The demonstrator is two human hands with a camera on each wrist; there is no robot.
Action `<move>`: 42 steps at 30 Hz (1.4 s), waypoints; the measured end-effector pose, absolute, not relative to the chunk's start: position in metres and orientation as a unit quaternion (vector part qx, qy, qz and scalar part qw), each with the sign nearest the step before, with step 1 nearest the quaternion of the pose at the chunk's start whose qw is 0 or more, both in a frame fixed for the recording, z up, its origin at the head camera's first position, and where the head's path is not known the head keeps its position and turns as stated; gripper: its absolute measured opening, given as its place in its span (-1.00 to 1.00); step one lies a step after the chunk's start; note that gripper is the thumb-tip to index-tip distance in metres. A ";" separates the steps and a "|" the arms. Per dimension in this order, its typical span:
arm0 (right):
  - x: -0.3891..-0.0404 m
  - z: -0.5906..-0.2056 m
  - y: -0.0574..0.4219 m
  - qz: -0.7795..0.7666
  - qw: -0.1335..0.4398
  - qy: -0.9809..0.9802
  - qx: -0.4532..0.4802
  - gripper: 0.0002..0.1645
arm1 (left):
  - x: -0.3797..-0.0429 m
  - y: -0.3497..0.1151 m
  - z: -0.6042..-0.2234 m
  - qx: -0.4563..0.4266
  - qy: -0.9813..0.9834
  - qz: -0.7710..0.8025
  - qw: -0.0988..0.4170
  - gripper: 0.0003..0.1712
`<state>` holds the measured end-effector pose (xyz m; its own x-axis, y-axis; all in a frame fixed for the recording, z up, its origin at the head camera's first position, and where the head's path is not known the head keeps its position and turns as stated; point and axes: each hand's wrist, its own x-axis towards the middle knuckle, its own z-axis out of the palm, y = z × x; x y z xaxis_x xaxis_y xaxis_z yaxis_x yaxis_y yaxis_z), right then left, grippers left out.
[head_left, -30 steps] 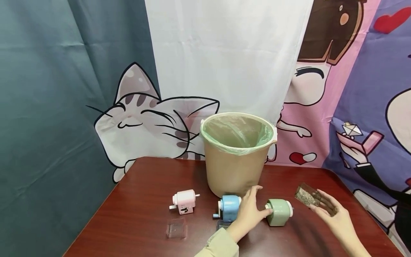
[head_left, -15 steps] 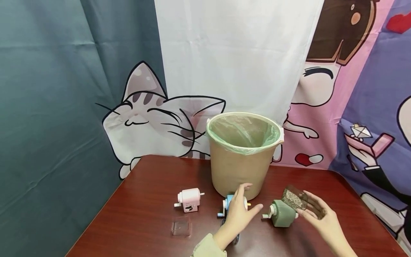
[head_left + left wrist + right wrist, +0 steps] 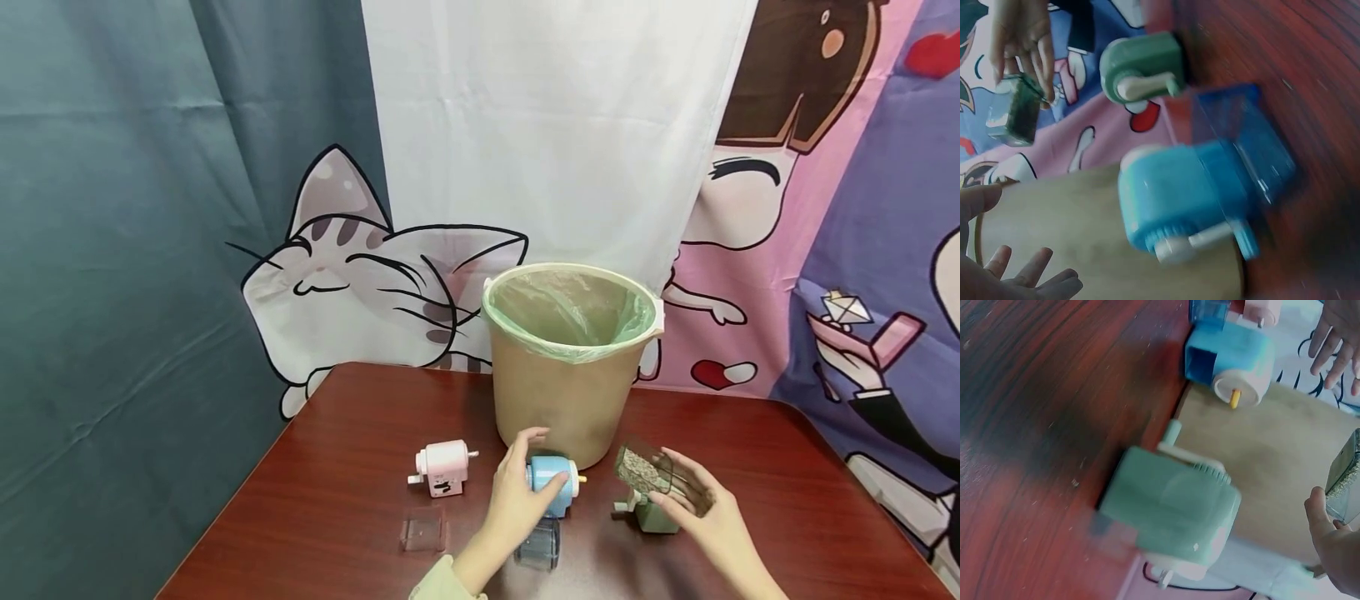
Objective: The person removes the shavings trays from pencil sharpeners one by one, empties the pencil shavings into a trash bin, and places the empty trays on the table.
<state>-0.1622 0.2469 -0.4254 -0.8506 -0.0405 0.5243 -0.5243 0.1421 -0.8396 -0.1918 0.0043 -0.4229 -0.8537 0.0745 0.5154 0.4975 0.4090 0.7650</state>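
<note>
Between my right hand's (image 3: 708, 510) fingers and thumb is a see-through sharpener drawer (image 3: 642, 471) with pale shavings in it, held tilted above the table. Behind and below it stands a green crank pencil sharpener (image 3: 657, 518), partly hidden in the head view but whole in the right wrist view. My left hand (image 3: 513, 496) is spread with nothing in it, beside a blue crank pencil sharpener (image 3: 553, 487). A yellow tip (image 3: 1235, 398) pokes from the blue sharpener. The left wrist view is somewhat blurred. A dark see-through drawer (image 3: 540, 546) lies before the blue sharpener.
A tan waste bin (image 3: 562, 396) with a green liner stands behind the sharpeners. At the left are a pink sharpener (image 3: 444, 467) and a clear pinkish drawer (image 3: 423, 531). A printed curtain (image 3: 300, 250) hangs beyond the table (image 3: 300, 500).
My right hand has carried the shavings drawer left, from beside the green sharpener to in front of it. My left hand has left the green sharpener and moved left past the blue one.
</note>
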 end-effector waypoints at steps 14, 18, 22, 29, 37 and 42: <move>-0.160 -0.412 0.221 0.626 0.195 -0.726 0.207 -0.31 | -0.201 -0.057 -0.421 -0.179 -0.813 -0.506 0.226 -0.47; -0.160 -0.411 0.218 0.620 0.201 -0.732 0.196 -0.33 | -0.212 -0.069 -0.407 -0.182 -0.811 -0.502 0.238 -0.47; -0.159 -0.409 0.218 0.625 0.210 -0.724 0.203 -0.35 | -0.225 -0.078 -0.389 -0.182 -0.804 -0.510 0.243 -0.48; -0.161 -0.401 0.219 0.613 0.230 -0.728 0.206 -0.40 | -0.270 -0.086 -0.354 -0.131 -0.818 -0.484 0.281 -0.54; -0.164 -0.384 0.216 0.639 0.224 -0.713 0.181 -0.48 | -0.332 -0.065 -0.299 -0.048 -0.827 -0.488 0.275 -0.57; -0.166 -0.362 0.218 0.689 0.195 -0.688 0.122 -0.55 | -0.357 -0.041 -0.278 0.002 -0.834 -0.495 0.244 -0.52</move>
